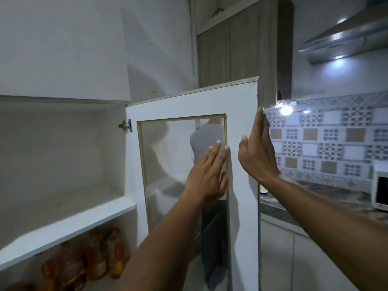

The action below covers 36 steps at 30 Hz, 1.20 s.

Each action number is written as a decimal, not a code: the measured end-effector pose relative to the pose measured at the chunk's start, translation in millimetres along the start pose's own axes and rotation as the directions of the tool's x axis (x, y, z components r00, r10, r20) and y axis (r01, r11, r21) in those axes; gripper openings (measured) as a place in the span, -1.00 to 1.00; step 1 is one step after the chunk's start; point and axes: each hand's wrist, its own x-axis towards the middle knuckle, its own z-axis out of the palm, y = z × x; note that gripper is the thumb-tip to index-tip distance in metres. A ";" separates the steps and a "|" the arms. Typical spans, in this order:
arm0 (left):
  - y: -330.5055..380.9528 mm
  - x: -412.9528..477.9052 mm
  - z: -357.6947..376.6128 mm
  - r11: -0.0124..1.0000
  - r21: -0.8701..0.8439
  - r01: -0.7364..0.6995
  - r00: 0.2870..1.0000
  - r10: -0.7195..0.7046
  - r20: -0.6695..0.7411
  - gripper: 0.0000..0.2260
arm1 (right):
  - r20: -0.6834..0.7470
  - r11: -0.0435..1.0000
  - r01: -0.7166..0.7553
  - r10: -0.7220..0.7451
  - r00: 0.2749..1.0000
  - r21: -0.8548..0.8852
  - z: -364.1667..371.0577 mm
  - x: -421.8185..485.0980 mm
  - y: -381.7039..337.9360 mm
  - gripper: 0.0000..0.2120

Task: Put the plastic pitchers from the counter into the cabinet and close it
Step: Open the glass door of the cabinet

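I have the cabinet door [241,164] swung wide at centre frame; my left hand [206,175] lies flat and open on its glass pane, holding nothing; my right hand [257,152] is open too, palm against the door's free edge at centre right, gripping nothing; no pitchers show, neither on the bare upper shelf [69,221] at left nor on the counter [315,198] at right; pushing now risks closing the door before they are in, or pinching fingers at the frame.

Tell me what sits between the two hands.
In the head view, the white frame of the open cabinet door lies between the left hand and the right hand.
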 end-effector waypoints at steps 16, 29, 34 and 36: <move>-48.9 54.8 73.9 0.998 0.038 -0.057 0.963 0.045 0.265 -0.32 | 0.202 0.735 0.053 0.116 0.972 -0.676 46.6 9.0 94.6 -0.17; -23.1 -0.6 8.8 0.982 0.075 0.171 0.885 -0.187 0.426 -0.32 | 0.257 0.791 0.052 0.135 0.957 -0.610 7.6 -11.3 48.0 -0.12; -48.5 -68.8 -43.2 0.949 0.162 0.271 0.846 -0.315 0.429 -0.32 | 0.285 0.881 0.149 -0.017 0.958 -0.448 18.9 -25.8 -2.5 -0.16; -70.2 -98.7 -69.2 0.916 0.238 0.322 0.822 -0.395 0.411 -0.33 | 0.362 0.925 0.209 -0.086 0.928 -0.316 35.2 -35.6 -38.0 -0.24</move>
